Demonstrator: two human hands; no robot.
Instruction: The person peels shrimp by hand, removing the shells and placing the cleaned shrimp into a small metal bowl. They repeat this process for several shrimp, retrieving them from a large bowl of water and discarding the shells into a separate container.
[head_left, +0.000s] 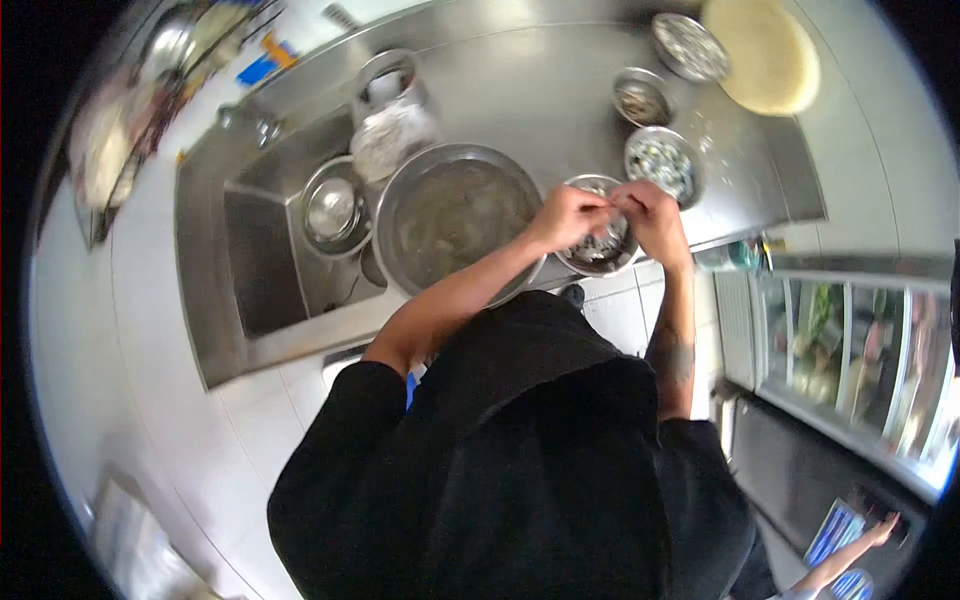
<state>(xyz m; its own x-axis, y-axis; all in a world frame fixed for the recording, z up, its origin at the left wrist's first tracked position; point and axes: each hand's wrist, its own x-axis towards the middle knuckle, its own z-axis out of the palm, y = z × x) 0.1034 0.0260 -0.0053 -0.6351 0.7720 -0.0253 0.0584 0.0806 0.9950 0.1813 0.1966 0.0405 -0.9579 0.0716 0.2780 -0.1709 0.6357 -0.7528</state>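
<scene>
Both of my hands meet above a metal bowl [598, 262] of greyish, shiny pieces at the counter's front edge. My left hand [572, 217] is closed, its fingertips pinched together on the bowl's left side. My right hand [650, 208] is closed too, with its fingertips touching or almost touching the left ones. Whatever sits between the fingers is too small and blurred to name. Just left of the bowl stands a wide metal basin [455, 225] with cloudy liquid. Behind my right hand is a colander-like bowl [662, 165] of pale and dark pieces.
Two smaller bowls, one [642, 98] and another [692, 47], stand at the back right beside a round yellowish board [762, 55]. A sink [260, 260] holding a pot [335, 208] lies left. A glass-fronted fridge [840, 345] stands right; another person's hand [884, 530] shows lower right.
</scene>
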